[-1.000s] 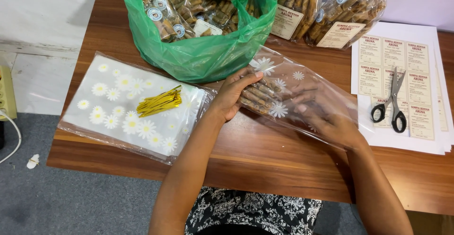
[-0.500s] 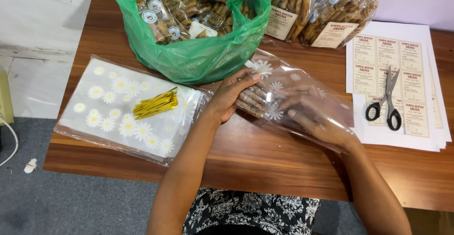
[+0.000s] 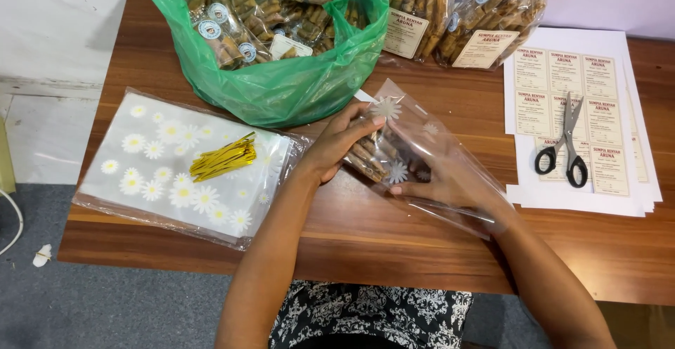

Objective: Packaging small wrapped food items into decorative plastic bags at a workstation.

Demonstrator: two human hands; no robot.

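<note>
Wooden table [image 3: 394, 250], left hand [image 3: 336, 145] fingers gripping clear daisy bag [image 3: 415, 152]; right hand [image 3: 457, 180] inside, fingers blurred, grip unclear.

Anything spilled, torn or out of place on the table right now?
Nothing stands out. The snack sticks are inside the clear daisy bag, held by the left hand outside and the right hand inside. The gold twist ties lie bundled on the bag stack; the scissors rest on the label sheets.

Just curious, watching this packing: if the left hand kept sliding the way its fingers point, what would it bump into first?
The left hand points up and right, along the clear daisy-print bag it touches. Beyond that, probably the green plastic bag or the labelled snack packs; depth is unclear.
</note>
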